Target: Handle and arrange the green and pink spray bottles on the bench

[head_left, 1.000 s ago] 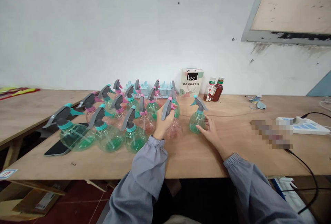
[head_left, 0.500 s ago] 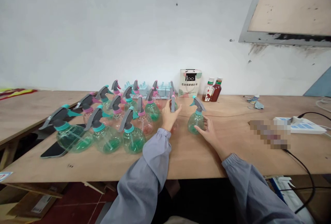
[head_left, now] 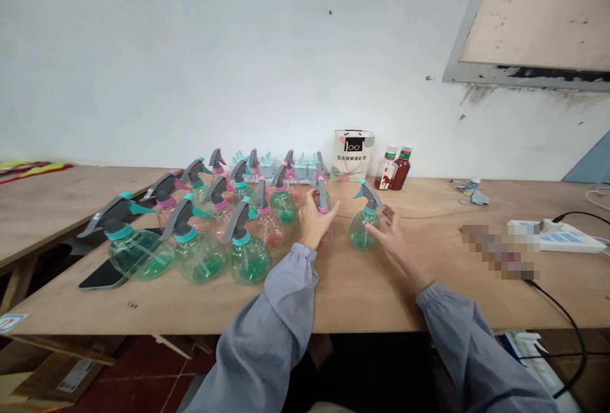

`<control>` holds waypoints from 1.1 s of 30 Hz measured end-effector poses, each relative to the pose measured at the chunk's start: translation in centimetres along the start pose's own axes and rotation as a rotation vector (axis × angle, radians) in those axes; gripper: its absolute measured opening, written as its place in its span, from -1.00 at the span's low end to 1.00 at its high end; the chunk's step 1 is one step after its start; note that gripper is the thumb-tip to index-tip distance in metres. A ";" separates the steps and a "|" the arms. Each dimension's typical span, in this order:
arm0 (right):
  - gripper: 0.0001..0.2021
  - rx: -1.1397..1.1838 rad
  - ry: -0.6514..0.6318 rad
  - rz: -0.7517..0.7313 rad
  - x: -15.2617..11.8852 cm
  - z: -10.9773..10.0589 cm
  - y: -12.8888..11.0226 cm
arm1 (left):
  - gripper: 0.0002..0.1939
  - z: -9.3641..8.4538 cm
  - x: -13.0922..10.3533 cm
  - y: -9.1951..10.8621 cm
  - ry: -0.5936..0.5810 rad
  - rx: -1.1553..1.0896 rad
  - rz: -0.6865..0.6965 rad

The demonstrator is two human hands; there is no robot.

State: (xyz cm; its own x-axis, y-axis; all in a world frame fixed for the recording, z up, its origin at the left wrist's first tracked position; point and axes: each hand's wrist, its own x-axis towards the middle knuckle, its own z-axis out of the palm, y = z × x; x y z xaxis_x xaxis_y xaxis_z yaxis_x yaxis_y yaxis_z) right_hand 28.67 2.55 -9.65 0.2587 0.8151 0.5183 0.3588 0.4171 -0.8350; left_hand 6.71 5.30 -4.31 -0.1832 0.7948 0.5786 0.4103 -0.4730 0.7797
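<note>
A clear green spray bottle (head_left: 365, 235) with a teal collar and grey trigger head stands upright on the wooden table (head_left: 381, 298). Beside it, my right hand (head_left: 391, 232) has its thumb and fingers spread; the thumb tip overlaps the bottle's side, and whether it touches is unclear. My left hand (head_left: 315, 222) curves round a pink-collared spray bottle (head_left: 323, 200), whose lower body is mostly hidden by the hand. To the left stand several more spray bottles, such as a front green bottle (head_left: 250, 260) and a pink bottle (head_left: 269, 225).
A phone (head_left: 102, 277) lies at the left, partly behind the bottles. Along the wall are a paper bag (head_left: 353, 159), two drink bottles, one a dark bottle (head_left: 401, 168), and pale blue racks (head_left: 305, 170). On the right are a power strip (head_left: 567, 235) and a cable (head_left: 567, 305).
My right hand has loosened from the green spray bottle, fingers moving right and thumb upward. My left hand stays at the pink-collared bottle. The whole view shifts slightly.
</note>
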 end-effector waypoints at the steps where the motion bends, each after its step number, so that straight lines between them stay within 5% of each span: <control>1: -0.06 -0.002 -0.001 -0.024 1.0 0.0 -0.6 | -0.37 0.0 -0.2 -0.1 -0.010 0.004 -0.019; 5: -0.08 -0.022 -0.201 -0.170 4.7 0.3 -3.6 | -0.31 -0.3 -1.2 -0.7 -0.028 -0.034 -0.058; 10: -0.30 -0.022 -0.465 -0.081 6.7 1.1 -5.6 | -0.29 -1.6 -2.6 -1.9 -0.143 -0.017 -0.062; 16: -0.52 0.333 -0.354 -0.003 6.3 1.6 -6.2 | -0.33 -2.9 -3.6 -3.4 -0.254 -0.016 -0.071; 23: -0.74 0.716 -0.189 0.065 4.5 1.5 -9.6 | -0.33 -3.4 -4.2 -3.6 -0.283 -0.017 -0.075; 33: -0.78 0.605 -0.231 0.069 3.5 1.3 -10.5 | -0.38 -3.8 -4.1 -3.2 -0.334 0.063 -0.057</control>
State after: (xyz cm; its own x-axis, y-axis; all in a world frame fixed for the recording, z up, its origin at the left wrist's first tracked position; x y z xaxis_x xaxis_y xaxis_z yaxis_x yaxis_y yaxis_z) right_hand 24.67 1.51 0.70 0.0391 0.8856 0.4628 -0.2374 0.4581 -0.8566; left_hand 2.78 2.08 -8.27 0.0912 0.9048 0.4160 0.4645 -0.4082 0.7859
